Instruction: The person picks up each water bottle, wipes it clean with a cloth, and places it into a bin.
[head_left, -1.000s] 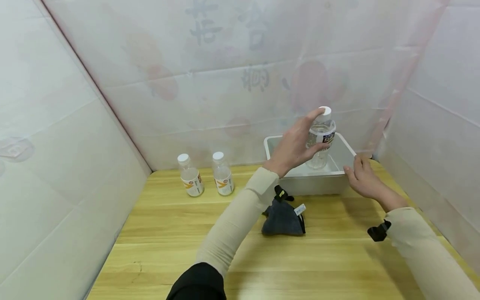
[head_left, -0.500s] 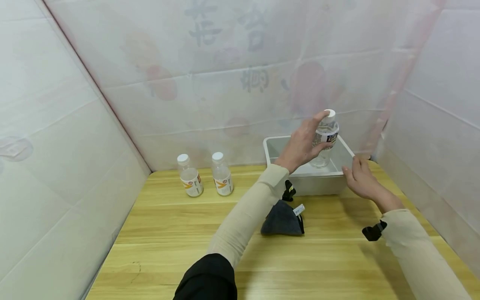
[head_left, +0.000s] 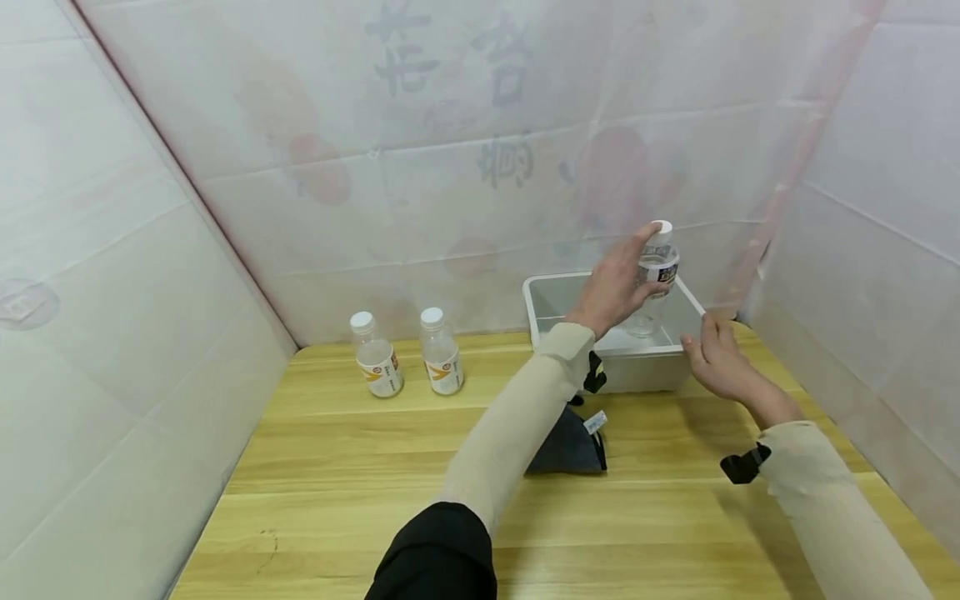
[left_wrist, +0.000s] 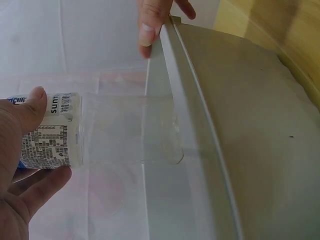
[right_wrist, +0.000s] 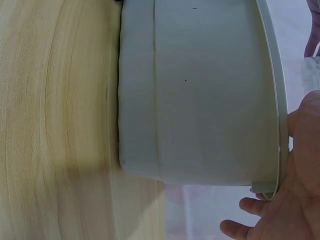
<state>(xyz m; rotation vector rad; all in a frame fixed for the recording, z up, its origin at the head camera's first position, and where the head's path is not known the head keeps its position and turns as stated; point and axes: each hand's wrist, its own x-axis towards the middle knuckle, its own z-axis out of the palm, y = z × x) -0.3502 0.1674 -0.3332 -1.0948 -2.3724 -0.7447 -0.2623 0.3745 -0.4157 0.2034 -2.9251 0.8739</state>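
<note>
A clear plastic bottle with a white cap and a printed label is upright over the white bin, its lower end inside the rim. My left hand grips it, thumb and fingers round the label. My right hand holds the bin's near right corner, fingers at the rim; in the right wrist view the right hand lies along that edge. Two more clear bottles with white caps, a left one and a right one, stand apart on the table to the left.
A dark grey cloth pouch with a white tag lies in front of the bin, partly behind the left forearm. The wooden table is bounded by a white sheet wall at the back and similar walls on both sides.
My left hand has moved slightly to the right with the bottle, and its forearm now covers more of the pouch. My right hand has stayed at the bin's corner.
</note>
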